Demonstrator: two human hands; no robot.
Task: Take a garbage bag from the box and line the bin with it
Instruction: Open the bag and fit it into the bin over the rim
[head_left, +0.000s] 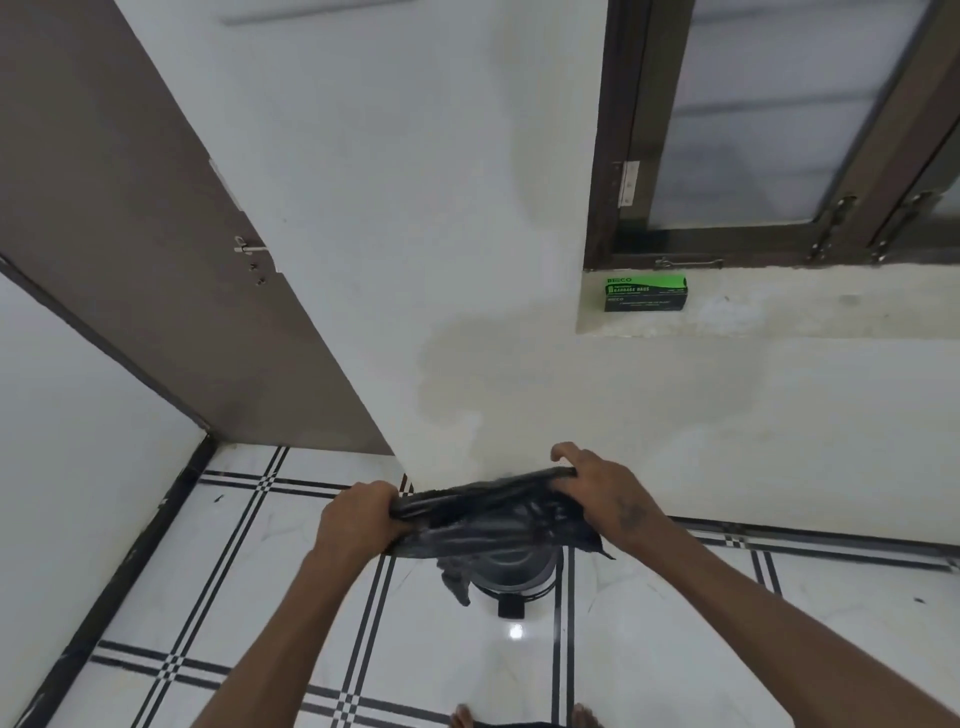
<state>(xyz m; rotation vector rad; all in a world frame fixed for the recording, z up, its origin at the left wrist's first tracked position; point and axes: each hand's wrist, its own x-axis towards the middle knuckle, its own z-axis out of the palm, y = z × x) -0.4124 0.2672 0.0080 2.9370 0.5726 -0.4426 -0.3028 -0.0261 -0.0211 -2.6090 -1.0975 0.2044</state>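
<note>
Hands first: your left hand (358, 517) and right hand (597, 493) each grip 1 end of the black garbage bag (483, 519), fingers curled round it, above the dark pedal bin (511, 574). Film this thin is light, limp and probably slippery, so hold at the mouth edge. Farther off, the green garbage-bag box (645, 294) sits on the window sill (831, 312).

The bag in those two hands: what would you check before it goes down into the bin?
1. Bag out of the box: ok, box sits on the sill.
2. Left hand grips one edge: ok.
3. Right hand grips the other edge: ok.
4. Bag mouth open: cannot tell, the plastic looks bunched between the hands.
5. Bag over the bin: ok, bin shows just beneath it.
6. Bin empty inside: cannot tell, the bag hides it.
</note>
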